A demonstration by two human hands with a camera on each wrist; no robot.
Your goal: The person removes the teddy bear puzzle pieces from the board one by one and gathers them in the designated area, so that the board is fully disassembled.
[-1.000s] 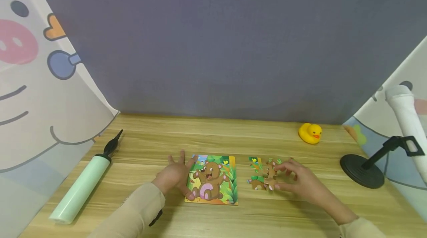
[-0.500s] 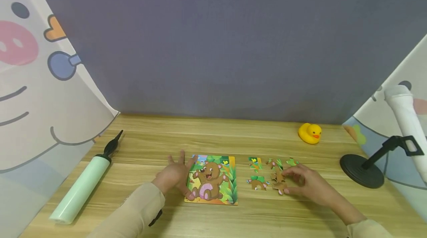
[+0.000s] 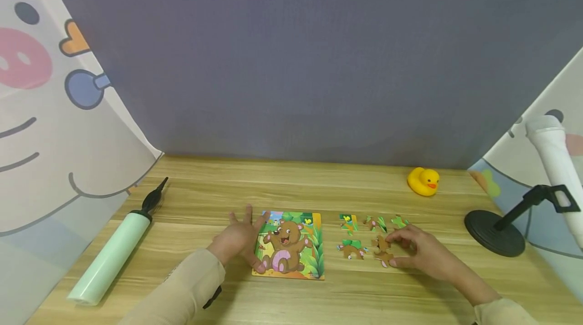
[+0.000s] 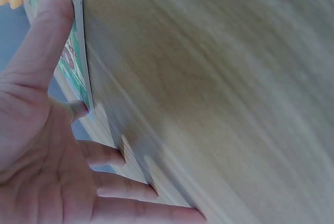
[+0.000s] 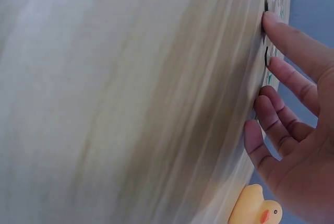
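The two hands are well apart on the bench (image 3: 291, 302), with the bear picture board (image 3: 286, 249) and the puzzle pieces lying between them. The left hand (image 3: 240, 241) has its fingers spread; its thumb rests on the board's lower left part and its index fingertip reaches the upper left corner, while the other fingers point away over the wood. The right hand (image 3: 421, 251) is at the right of the pieces, its thumb and index finger parted and the remaining fingers bent. Its index fingertip is at the right edge of an upper brown piece (image 3: 380, 242), and its thumb is at the right side of a lower brown piece (image 3: 383, 258); these two lie close together, though whether they interlock is too small to tell. Left of them, in the gap between board and right hand, lies an arched brown piece (image 3: 352, 249), with a yellow-bird piece (image 3: 348, 224) just beyond it. A leafy brown piece (image 3: 374, 222) lies beyond the upper brown one, and a green piece (image 3: 399, 221) is just past the right hand's knuckles. The yellow duck (image 3: 423, 181) stands farther back, beyond the right hand.
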